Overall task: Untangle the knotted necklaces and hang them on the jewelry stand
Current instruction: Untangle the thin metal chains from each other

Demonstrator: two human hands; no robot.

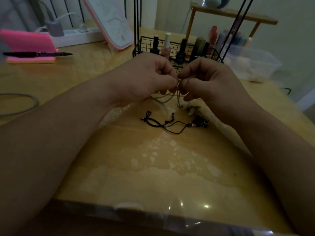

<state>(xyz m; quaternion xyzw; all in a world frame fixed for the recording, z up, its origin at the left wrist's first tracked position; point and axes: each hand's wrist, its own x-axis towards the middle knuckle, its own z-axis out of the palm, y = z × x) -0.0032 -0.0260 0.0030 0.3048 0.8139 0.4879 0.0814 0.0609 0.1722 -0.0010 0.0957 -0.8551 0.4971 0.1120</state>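
Above the middle of the wooden table (153,167), my left hand (146,77) and my right hand (206,79) meet fingertip to fingertip. Both pinch a thin gold-coloured chain necklace (178,96) at one spot, and its loops hang down to the table below. A black cord necklace (163,124) with dark beads at its right end lies loose on the table just in front of my hands. Black upright rods of the jewelry stand (137,23) rise behind my hands, over a black wire basket (144,46). The knot itself is hidden by my fingers.
Several nail polish bottles (166,45) stand in the wire basket. A pink notepad (27,45) with a black pen (37,54) lies at far left, a tilted mirror (110,21) behind it. A clear plastic box (252,63) and a wooden shelf (233,16) sit at right.
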